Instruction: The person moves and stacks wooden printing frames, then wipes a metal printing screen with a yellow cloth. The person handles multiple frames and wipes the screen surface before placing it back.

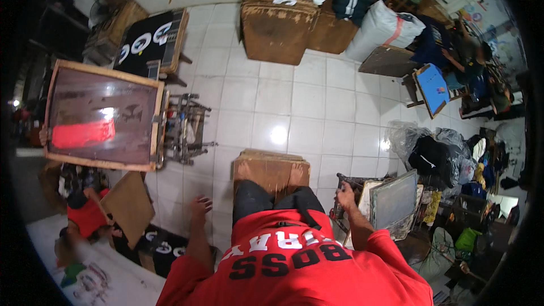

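Observation:
My left hand [200, 207] hangs over the tiled floor to the left of my legs, its fingers loosely apart and holding nothing. On the other side, my right hand [344, 196] is beside the end of a dark rack [339, 215], fingers partly spread; whether it touches the rack I cannot tell. Against that rack leans a grey framed panel [394, 204]. My bare feet are on a brown wooden box [272, 177]. Up to the left, a wood-framed printing screen [102, 110] with red ink is tilted up, and another person's hand [43, 135] is at its left edge.
A black printed board on a stand [148, 42] is behind the screen, beside a metal rack [184, 127]. A person in red [88, 215] is at lower left near a brown board [129, 209]. Brown boxes [277, 31], white sacks [385, 31] and plastic bags [439, 153] line the far and right sides.

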Demonstrator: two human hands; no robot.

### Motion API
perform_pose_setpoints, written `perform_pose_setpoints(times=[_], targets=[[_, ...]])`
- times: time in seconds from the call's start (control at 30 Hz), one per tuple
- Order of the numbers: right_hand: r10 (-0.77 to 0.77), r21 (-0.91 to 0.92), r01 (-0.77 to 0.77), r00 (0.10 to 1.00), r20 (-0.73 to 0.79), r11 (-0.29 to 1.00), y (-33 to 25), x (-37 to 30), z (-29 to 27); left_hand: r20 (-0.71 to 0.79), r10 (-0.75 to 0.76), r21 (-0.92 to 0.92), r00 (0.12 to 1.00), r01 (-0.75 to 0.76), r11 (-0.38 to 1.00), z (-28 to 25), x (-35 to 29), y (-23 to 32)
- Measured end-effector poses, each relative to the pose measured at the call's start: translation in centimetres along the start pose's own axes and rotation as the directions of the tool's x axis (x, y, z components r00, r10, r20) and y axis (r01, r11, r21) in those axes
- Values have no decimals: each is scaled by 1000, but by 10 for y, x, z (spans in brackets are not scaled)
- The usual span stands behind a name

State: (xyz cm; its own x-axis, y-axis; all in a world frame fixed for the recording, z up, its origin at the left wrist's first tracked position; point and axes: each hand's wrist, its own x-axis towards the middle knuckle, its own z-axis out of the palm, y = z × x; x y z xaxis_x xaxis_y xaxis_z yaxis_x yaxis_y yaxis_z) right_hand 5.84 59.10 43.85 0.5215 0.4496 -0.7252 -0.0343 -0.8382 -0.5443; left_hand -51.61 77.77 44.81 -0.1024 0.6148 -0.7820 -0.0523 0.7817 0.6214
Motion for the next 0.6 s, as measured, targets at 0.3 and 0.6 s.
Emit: perform_pose_setpoints(times=[0.3,0.6], targets=[[295,14,-300,943,151,954,28,-29,55,214,-207,368,955,118,922,-2,22,-21],[255,-245,-167,884,392,955,15,1,31,-185,166,136,969,-142,980,10,22,97]])
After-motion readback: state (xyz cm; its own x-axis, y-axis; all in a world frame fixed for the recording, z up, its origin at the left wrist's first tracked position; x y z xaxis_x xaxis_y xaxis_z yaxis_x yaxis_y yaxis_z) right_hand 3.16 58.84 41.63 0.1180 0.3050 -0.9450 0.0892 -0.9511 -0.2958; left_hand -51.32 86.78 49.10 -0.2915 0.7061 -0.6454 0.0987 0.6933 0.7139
